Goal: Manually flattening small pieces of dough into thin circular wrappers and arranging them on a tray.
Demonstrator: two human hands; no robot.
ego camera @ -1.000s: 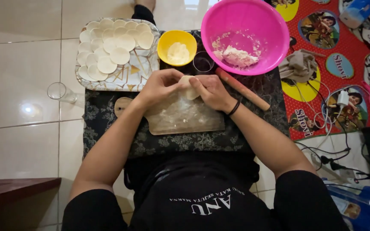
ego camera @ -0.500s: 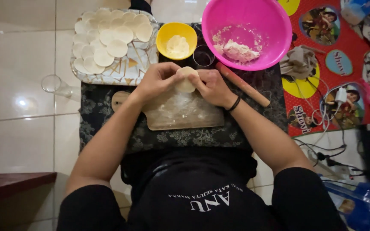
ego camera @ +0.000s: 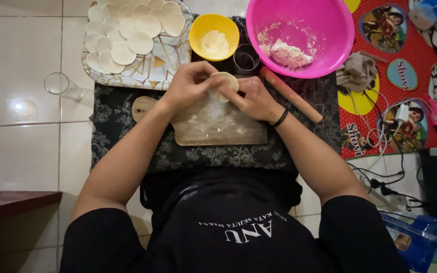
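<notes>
Nearest the camera sits the person's dark shirt [ego camera: 233, 232], with both bare forearms reaching forward from it over a black patterned cloth [ego camera: 127, 146] spread on the pale tiled floor [ego camera: 21, 111]. On that cloth lies a floured wooden board [ego camera: 218, 126] with a rounded handle at its left end. Just above the board's far edge the two hands meet: the left hand [ego camera: 188, 86] and the right hand [ego camera: 251, 98], which wears a dark band at the wrist, both pinch a small round disc of dough [ego camera: 224, 83] between thumbs and fingertips, holding it up between them, fingers curled in close rather than spread. To the right of the right hand a wooden rolling pin [ego camera: 292, 96] lies slanted on the cloth. Just beyond the hands stands a small clear ring-shaped cutter [ego camera: 246, 58], and beside it a yellow bowl [ego camera: 213, 30] with pale flour inside. Further left, a patterned tray [ego camera: 142, 65] carries many overlapping dough rounds [ego camera: 127, 30]. A clear glass [ego camera: 61, 86] lies on the tiles left of the tray. At the far right a large pink bowl [ego camera: 299, 35] holds a lump of dough, next to a red patterned mat [ego camera: 405, 76] with a crumpled cloth and cables on it.
</notes>
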